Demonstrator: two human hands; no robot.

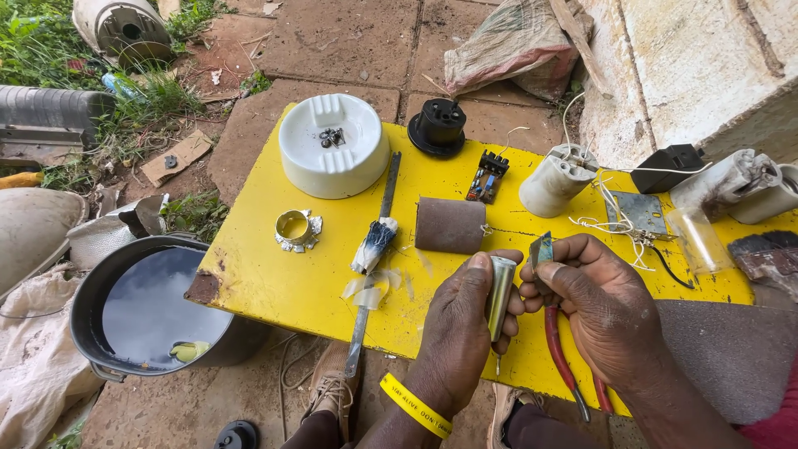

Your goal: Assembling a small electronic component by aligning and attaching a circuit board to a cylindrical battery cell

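The left hand (461, 320) is gripping a metal cylinder (499, 287) upright, long axis vertical, over the yellow board (274, 274); the right hand (598, 308) is pinching a small flat strip (541, 249) beside it.

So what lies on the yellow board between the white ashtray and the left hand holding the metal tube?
In the head view, between the white ashtray and the left hand lie a long metal blade, tape-wrapped mid-length, and a brown cylinder.
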